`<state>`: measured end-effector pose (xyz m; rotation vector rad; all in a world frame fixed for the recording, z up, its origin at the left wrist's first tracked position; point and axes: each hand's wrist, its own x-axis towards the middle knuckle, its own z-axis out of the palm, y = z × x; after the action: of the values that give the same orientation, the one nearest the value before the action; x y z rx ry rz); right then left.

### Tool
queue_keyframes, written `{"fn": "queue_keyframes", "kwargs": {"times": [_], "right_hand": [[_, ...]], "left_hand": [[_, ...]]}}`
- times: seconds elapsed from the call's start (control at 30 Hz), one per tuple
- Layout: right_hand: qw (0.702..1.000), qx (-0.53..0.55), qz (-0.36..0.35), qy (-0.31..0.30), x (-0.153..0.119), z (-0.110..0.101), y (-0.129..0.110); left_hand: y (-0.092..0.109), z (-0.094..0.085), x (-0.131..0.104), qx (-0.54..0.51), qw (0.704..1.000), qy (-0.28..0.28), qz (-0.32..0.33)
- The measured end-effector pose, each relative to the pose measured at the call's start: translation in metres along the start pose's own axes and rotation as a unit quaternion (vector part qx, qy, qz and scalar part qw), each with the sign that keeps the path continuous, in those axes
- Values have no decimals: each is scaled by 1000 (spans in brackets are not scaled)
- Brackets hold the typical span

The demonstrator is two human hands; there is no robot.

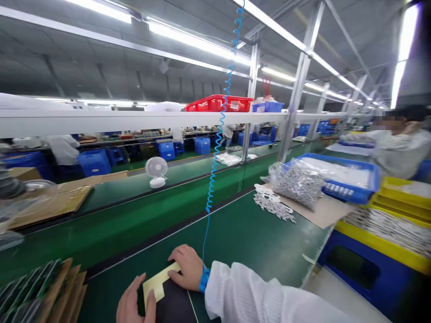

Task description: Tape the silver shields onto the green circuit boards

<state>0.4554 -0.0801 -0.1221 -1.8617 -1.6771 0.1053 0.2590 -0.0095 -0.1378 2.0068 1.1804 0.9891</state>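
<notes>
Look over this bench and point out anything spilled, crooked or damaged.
The loose heap of small pale parts stands out: it lies scattered on the green bench top, beside the filled plastic bag, rather than in a container. It could be a spill or deliberately laid out. I see no clear damage.

The left hand (136, 303) and right hand (189, 269) touch a black-and-yellow sheet (168, 296) on the green worktable (249, 237). A blue coiled cord (210, 193) runs to the right wrist.
</notes>
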Motion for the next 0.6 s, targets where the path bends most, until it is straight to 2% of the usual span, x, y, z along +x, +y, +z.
{"fn": "queue_keyframes", "kwargs": {"times": [0.03, 0.1, 0.13, 0.23, 0.33, 0.4, 0.43, 0.5, 0.57, 0.6], "right_hand": [[1000, 5, -6, -1, -1, -2, -1], [1000, 22, -19, -2, -5, -5, -2], [999, 33, -25, -1, -7, -5, -2], [996, 80, -40, -1, -8, -6, 5], [991, 131, -37, -3, 1, -7, 11], [987, 160, -18, 10, 7, -10, 7], [985, 173, -9, 15, 7, -12, 2], [979, 202, -7, 6, 0, -14, -7], [976, 215, -26, -18, -16, -11, -13], [979, 197, -48, -25, -27, -7, -13]], "left_hand": [[7, -1, -3, -2, 1000, 23, 19], [24, -4, -15, -11, 992, 113, 63], [33, -5, -23, -18, 987, 131, 93], [53, -11, -50, 18, 983, 153, 97], [71, -17, -79, 48, 984, 154, 81], [84, -14, -94, 54, 985, 145, 74], [90, -11, -99, 48, 987, 127, 81], [97, -4, -101, -10, 994, 34, 100], [95, 1, -98, -84, 993, -60, 50], [91, 0, -96, -156, 980, -127, 2]]}}
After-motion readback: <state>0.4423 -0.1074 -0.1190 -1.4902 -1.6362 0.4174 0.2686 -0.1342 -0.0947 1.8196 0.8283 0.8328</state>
